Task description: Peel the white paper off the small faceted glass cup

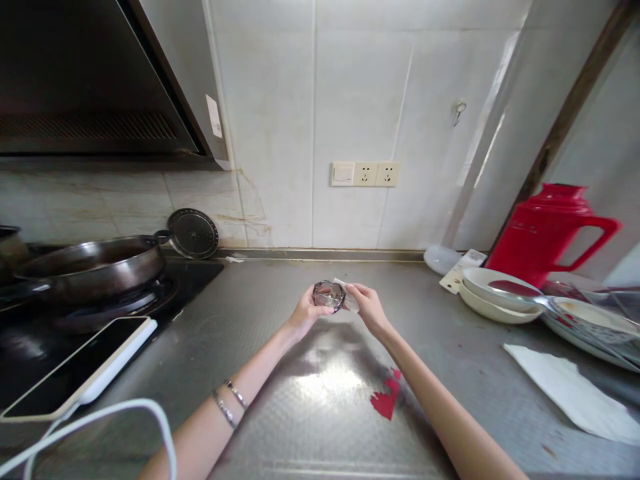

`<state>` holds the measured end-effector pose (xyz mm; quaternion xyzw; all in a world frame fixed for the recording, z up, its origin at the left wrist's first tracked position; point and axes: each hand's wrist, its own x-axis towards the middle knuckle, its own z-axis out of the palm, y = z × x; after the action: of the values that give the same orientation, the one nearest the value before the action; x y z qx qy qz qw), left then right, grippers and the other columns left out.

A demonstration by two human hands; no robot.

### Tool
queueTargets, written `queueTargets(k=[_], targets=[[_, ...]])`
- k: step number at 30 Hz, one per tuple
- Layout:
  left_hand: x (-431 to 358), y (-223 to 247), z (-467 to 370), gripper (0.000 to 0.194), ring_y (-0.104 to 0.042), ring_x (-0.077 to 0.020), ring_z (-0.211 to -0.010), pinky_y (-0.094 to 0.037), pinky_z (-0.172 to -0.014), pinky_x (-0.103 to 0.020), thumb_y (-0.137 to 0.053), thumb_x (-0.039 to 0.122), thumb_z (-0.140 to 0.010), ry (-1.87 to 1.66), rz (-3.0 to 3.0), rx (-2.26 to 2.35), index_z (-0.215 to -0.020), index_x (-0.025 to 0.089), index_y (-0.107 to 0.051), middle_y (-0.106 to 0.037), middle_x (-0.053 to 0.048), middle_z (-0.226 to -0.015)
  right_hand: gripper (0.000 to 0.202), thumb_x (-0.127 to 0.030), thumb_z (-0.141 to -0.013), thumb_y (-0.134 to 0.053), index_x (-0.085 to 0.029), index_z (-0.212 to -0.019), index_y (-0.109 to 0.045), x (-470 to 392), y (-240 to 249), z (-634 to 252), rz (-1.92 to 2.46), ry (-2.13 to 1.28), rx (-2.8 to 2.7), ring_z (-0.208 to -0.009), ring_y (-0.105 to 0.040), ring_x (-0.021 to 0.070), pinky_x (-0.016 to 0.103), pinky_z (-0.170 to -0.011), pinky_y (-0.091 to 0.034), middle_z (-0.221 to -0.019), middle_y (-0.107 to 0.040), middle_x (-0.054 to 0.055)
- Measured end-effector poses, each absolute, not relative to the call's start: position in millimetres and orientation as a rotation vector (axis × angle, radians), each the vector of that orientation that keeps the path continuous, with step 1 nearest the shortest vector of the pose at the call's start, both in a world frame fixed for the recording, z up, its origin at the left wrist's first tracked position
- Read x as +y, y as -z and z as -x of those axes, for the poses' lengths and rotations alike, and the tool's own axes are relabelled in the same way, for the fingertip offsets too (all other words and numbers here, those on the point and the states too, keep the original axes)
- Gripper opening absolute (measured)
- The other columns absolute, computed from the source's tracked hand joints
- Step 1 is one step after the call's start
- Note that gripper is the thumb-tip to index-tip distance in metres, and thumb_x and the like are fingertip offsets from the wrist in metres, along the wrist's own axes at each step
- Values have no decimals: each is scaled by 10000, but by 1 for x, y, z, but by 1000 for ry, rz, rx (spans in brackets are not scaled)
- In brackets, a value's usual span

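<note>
My left hand [305,313] is closed on the left side of a small, smoky, see-through glass dish [329,296] with a faceted rim, its thumb along the near edge. The dish is tilted toward me above the metal counter [260,373]. At its right side, my right hand [367,305] pinches a whitish, partly see-through piece [351,301] that looks like thin tissue. It touches or nearly touches the rim; the fingers hide part of it. A torn red patch [385,399] lies flat on the counter below my right wrist.
To the left, a steel pan [100,270] stands on the black stove, with a phone [80,367] and white cable [115,405] in front. At right are stacked white bowls [493,303], a metal spoon [520,291], a red thermos jug [537,233] and a paper sheet [570,390].
</note>
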<state>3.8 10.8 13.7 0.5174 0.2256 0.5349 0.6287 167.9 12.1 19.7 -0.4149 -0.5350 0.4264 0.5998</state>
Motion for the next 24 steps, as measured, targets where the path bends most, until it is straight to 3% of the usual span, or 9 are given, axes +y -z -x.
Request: queueTargets(k=[7,13,24], targets=[[9,-9,-6,680,-624,-260,-990,-443,-935,-412,-794,37,-424,-1193,-1216,578,-1053,148,-562,-643,-99,-1083,427,-480,-846,-483,-151,-981,-718,7,-29,-170,1004,-762,-1605,-784,-648,208,291,-673,-495,-854,-726,65],[15,6,-8,899,-584,-250,-1030,-416,-957,-418,-854,94,-380,-1183,-1348,674,-1183,177,-460,-609,-91,-1062,312,-357,-895,-465,-185,-953,-720,3,-26,-168,1021,-422,-1810,-901,-672,223,328,-810,-505,-971,-732,84],[10,1,-5,700,-613,-218,-923,-437,-905,-380,-816,108,-423,-1257,-1421,748,-1040,157,-489,-623,-71,-1012,300,-287,-941,-423,-204,-1060,-686,7,-26,-177,941,-280,-2020,-1123,-611,233,388,-942,-502,-1173,-667,84]])
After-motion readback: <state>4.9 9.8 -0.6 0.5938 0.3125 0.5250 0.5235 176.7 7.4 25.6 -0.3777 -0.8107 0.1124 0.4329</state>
